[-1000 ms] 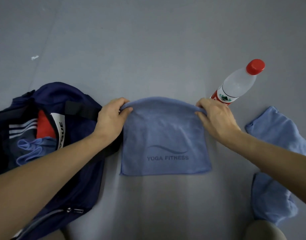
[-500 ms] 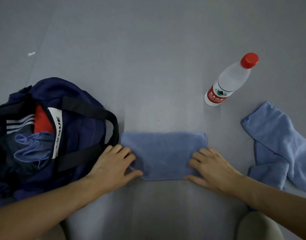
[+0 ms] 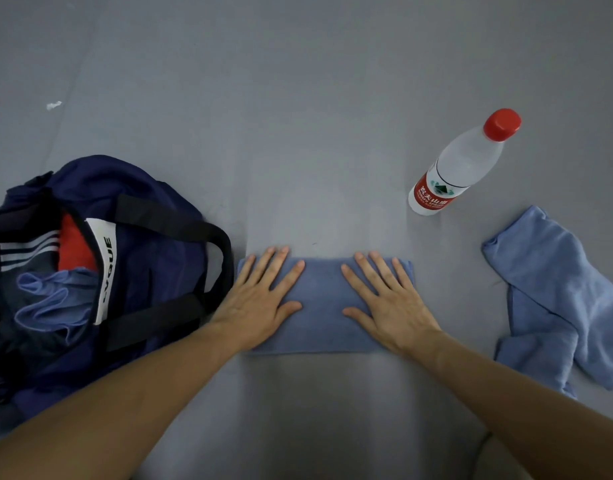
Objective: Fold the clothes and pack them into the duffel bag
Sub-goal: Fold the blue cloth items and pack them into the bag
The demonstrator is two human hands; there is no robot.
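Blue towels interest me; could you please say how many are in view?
3. A folded towel lies flat under the left hand and right hand; a crumpled towel lies at right; a bunched towel sits in the open duffel bag. Others may be hidden inside.

Duffel bag (image 3: 152,271) cut by left edge, its label (image 3: 102,271) partly hidden

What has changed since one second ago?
The blue towel was folded in half toward the person. The left hand and right hand let go of its far edge and now press flat on it. Duffel bag, bottle and loose cloth stayed put.
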